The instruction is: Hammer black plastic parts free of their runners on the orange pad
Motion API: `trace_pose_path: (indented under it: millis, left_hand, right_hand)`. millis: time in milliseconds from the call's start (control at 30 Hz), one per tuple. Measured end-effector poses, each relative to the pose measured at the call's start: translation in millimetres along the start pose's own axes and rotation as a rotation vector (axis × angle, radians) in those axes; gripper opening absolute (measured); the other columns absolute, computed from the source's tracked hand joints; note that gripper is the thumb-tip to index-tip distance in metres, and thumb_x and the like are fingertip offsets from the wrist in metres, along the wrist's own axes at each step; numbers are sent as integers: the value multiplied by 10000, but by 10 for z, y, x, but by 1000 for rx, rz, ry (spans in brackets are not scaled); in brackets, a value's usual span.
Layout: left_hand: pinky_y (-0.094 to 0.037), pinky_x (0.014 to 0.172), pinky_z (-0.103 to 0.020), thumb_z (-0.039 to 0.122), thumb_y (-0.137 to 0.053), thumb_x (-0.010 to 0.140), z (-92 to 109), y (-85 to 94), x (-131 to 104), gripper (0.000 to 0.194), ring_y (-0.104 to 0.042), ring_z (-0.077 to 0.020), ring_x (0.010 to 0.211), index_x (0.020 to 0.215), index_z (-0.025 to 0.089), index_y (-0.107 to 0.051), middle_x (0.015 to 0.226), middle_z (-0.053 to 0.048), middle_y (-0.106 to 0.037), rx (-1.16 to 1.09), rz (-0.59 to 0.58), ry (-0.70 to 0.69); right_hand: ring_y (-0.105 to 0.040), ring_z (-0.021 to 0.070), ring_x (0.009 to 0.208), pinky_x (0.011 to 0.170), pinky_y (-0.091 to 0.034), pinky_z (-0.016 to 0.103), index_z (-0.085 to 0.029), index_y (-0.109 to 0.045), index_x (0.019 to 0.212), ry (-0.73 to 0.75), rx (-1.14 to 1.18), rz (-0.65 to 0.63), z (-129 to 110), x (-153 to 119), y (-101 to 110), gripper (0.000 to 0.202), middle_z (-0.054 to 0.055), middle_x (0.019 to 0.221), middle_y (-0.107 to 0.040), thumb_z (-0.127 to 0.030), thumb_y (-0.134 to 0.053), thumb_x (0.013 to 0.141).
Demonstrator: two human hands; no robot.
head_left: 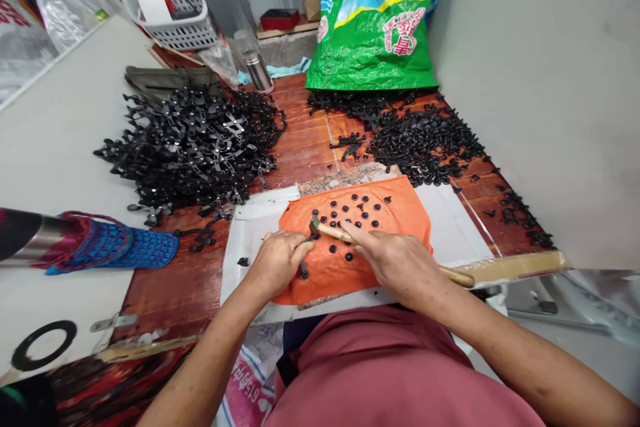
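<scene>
My right hand [395, 260] is closed round the wooden handle of a small hammer [330, 232], its head over the left part of an orange cloth [400, 203]. Close to the hammer head, my left hand [283, 257] pinches a small black part [304, 271] against the cloth. Several round black pieces [375, 223] lie spread on the cloth between and above my hands. Beneath the cloth is a stone slab [340, 179], its speckled edge showing.
A big heap of black linked parts [190, 147] stands at the left, a pile of small black pieces [425, 140] at the right. Behind are a green bag [370, 63], a glass bottle [257, 70] and a white basket [175, 23]. A blue knitted holder [130, 243] lies left.
</scene>
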State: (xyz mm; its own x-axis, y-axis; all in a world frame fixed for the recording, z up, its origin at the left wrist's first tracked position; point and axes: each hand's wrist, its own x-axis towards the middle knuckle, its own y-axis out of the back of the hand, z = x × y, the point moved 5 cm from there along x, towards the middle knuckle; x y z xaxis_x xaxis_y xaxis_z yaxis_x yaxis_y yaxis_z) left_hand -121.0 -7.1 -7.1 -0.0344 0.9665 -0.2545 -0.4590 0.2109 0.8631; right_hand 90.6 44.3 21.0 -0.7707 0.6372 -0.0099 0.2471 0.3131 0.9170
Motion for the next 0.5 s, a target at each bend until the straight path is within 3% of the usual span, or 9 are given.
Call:
trace_pose_path:
  millis: [100, 233, 367, 500]
  left_hand:
    - [-347, 720, -296, 298, -501, 983, -16, -22, -2, 355, -590, -180, 716, 647, 190, -541, 703, -26, -644, 8, 6, -7]
    - [-362, 743, -306, 304, -495, 990, -19, -29, 0, 338, -619, -200, 762, 686, 188, -589, 728, -42, -674, 31, 8, -9]
    - [-373, 757, -319, 298, -501, 989, 5, -29, 4, 332, -642, -211, 774, 697, 187, -612, 767, -55, -710, 87, 7, -13]
    - [-382, 777, -324, 297, -520, 982, 21, -34, -2, 292, -666, -228, 824, 745, 190, -652, 805, -64, -733, 134, 26, -5]
  right_hand:
    - [-707, 204, 909, 732, -483, 271, -283, -325, 1584, 31, 28, 60, -23, -5, 47, 537, 64, 1058, -745, -239, -398, 1054]
    - [-706, 212, 792, 647, -453, 276, -303, -397, 1544, -16, -87, -79, -4, -2, 16, 530, 49, 990, -750, -192, -416, 1026]
    - [-701, 200, 867, 693, -450, 266, -294, -337, 1574, 28, -43, -16, -18, 7, 77, 543, 61, 1040, -740, -210, -401, 1041]
    - [-703, 213, 790, 652, -425, 275, -280, -402, 1540, -2, -95, -114, -17, 19, 31, 520, 56, 945, -752, -182, -411, 1029]
